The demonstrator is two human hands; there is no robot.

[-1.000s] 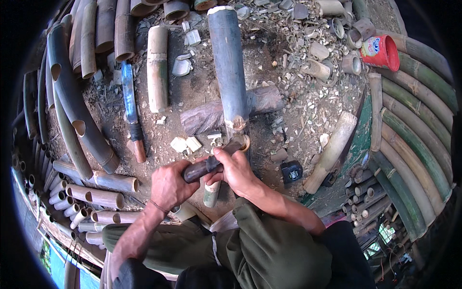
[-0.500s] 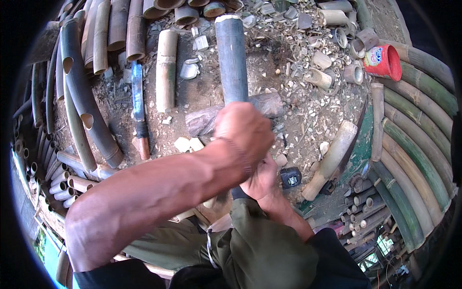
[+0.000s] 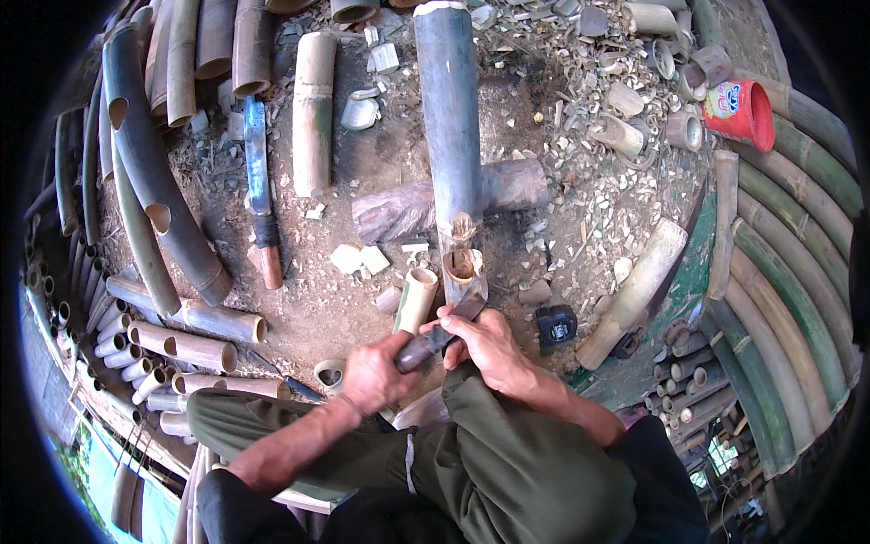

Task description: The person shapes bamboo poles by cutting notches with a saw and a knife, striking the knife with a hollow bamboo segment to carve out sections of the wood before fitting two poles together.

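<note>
A long dark bamboo tube (image 3: 450,136) rests across a short log (image 3: 390,210), its near end toward my lap. Close to that end are a pale scooped notch and an opening in its wall. My left hand (image 3: 373,374) is wrapped round the handle of a dark-handled knife (image 3: 420,352). The blade lies over the tube just below the opening. My right hand (image 3: 494,349) is closed at the tube's near end, its fingertips beside the knife; the grip is partly hidden. A short pale bamboo piece (image 3: 417,299) stands left of the opening.
A large knife with a bluish blade (image 3: 257,159) and a pale bamboo length (image 3: 314,113) lie at left. To the right are a black tape measure (image 3: 555,325), a bamboo club (image 3: 632,295) and a red container (image 3: 750,118). Chips cover the ground; bamboo stacks line both sides.
My left fist has drawn back from over the tube toward my lap, bringing the knife and the cut opening into sight. The right hand stays at the near end.
</note>
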